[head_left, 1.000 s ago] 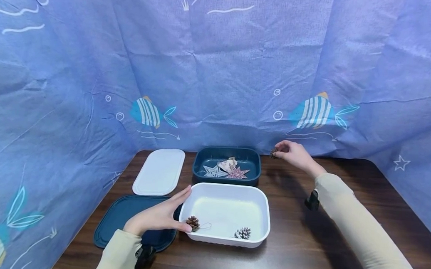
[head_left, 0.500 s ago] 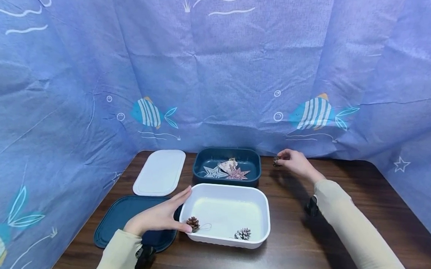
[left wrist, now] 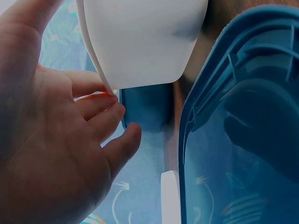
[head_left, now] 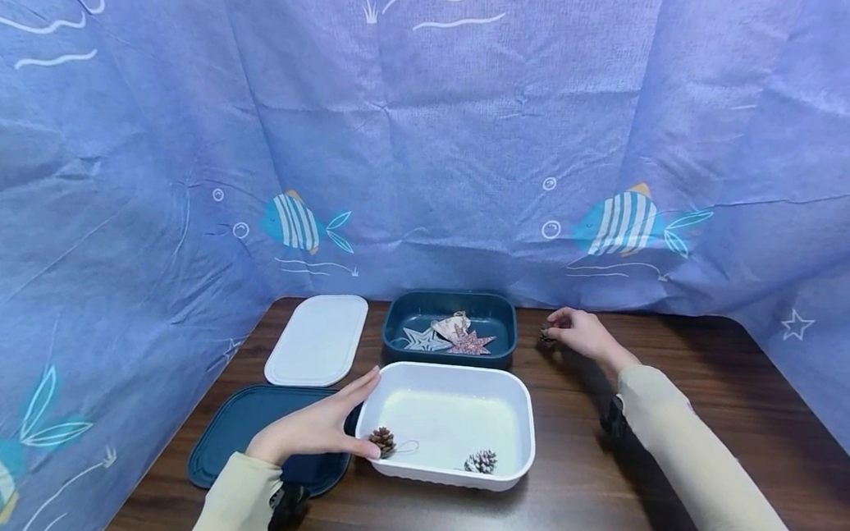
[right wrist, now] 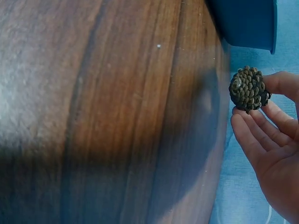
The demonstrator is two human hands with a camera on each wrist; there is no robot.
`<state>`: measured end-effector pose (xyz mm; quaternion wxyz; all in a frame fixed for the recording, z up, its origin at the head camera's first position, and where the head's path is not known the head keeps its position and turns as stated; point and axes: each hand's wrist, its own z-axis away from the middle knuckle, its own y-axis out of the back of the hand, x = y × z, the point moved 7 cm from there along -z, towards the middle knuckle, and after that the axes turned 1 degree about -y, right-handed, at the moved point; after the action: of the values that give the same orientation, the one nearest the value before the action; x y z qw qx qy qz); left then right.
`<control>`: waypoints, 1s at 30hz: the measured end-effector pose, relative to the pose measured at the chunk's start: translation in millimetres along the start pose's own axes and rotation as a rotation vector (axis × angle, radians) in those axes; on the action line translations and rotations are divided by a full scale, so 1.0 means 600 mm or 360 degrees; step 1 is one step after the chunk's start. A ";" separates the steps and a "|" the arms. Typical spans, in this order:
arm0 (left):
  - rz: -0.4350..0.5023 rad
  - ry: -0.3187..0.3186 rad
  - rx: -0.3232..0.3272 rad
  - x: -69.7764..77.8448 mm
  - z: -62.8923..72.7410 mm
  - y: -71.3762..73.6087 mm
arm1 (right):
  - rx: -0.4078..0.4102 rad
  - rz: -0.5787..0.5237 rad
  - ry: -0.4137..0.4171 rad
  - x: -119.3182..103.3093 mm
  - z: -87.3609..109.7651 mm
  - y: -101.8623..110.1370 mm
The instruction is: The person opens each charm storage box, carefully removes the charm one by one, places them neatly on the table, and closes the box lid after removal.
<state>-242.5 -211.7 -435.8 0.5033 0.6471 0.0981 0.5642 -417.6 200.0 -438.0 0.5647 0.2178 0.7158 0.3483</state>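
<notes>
My left hand spans the left side of a white plastic box, thumb at its near corner and fingertips at its far corner. The left wrist view shows those fingers against the box's rim. Inside the box lie a brown pine cone with a string loop, beside my thumb, and a white-tipped pine cone. At the table's far side, my right hand pinches a pine cone between thumb and fingers. In the head view my fingers partly hide it; whether it touches the table cannot be told.
Behind the white box stands a dark blue box holding a silver star, a pink glittery star and a pale ornament. A white lid and a dark blue lid lie left. A fish-print cloth hangs behind.
My right hand has come down toward the table with the pine cone and shifted slightly to the right. The left hand and the white box keep their place.
</notes>
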 end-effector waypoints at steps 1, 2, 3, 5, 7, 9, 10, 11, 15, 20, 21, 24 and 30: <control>0.0002 -0.0004 0.0001 0.000 0.000 0.000 | -0.0001 0.0006 0.0009 0.000 0.000 -0.002; 0.0004 -0.0005 0.0002 0.000 0.000 0.000 | -0.0003 0.0012 0.0013 0.001 0.000 -0.004; 0.0006 -0.0007 0.0003 0.000 0.000 0.000 | -0.0006 0.0018 0.0010 0.003 0.000 -0.006; 0.0009 -0.0011 0.0004 0.000 0.000 0.000 | -0.0015 0.0027 0.0005 0.005 -0.001 -0.008; 0.0009 -0.0016 0.0005 0.000 0.000 0.000 | -0.0030 0.0036 -0.0004 0.008 -0.001 -0.011; 0.0011 -0.0020 0.0005 0.000 -0.001 0.000 | -0.0042 0.0043 -0.0024 0.010 -0.001 -0.012; 0.0013 -0.0021 0.0005 0.000 -0.001 0.000 | -0.0050 0.0044 -0.0030 0.011 0.000 -0.013; 0.0013 -0.0022 0.0004 0.000 -0.001 -0.001 | -0.0058 0.0050 -0.0031 0.011 0.000 -0.013; 0.0008 -0.0024 0.0003 0.000 -0.002 -0.001 | -0.0084 0.0058 -0.0031 0.011 -0.001 -0.015; 0.0006 -0.0028 0.0007 0.000 -0.002 -0.001 | -0.0091 0.0057 -0.0033 0.013 -0.003 -0.018; 0.0004 -0.0029 0.0009 0.000 -0.002 0.000 | -0.0093 0.0053 -0.0030 0.013 -0.003 -0.018; 0.0002 -0.0029 0.0009 0.000 -0.002 0.000 | -0.0089 0.0051 -0.0022 0.012 -0.002 -0.017; 0.0004 -0.0030 0.0003 0.000 -0.002 -0.001 | -0.0081 0.0060 0.0010 0.008 0.002 -0.014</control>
<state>-243.5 -210.8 -436.5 0.5028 0.6530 0.0932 0.5586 -417.0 198.2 -447.6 0.5613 0.2156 0.7042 0.3776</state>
